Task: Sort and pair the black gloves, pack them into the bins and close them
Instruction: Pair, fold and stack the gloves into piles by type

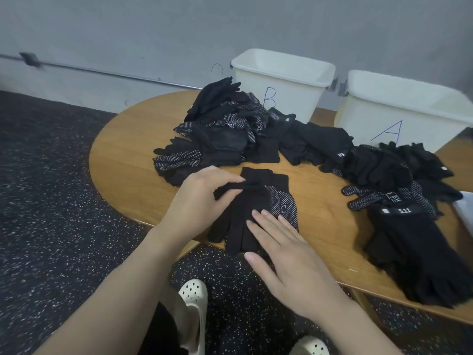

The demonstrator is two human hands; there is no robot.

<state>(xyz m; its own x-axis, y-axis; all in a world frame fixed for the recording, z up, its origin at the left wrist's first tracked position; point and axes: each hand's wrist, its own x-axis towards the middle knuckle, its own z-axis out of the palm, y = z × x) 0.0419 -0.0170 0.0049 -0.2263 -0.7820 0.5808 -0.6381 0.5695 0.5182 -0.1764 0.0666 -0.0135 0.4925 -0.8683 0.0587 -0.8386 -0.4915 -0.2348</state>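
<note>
The left hand [202,193] is pinching the cuff of a glove pair [258,208] lying near the desk [122,160] front edge; the right hand [284,254], its grip flat and open, is pressing the pair's fingers.

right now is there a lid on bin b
No, bin B stands open at the top, with no lid on it.

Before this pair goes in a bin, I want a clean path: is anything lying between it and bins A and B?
Yes. The glove pair under the left hand and right hand sits at the table's near edge; loose glove piles lie across the table before bin B and bin A.
</note>
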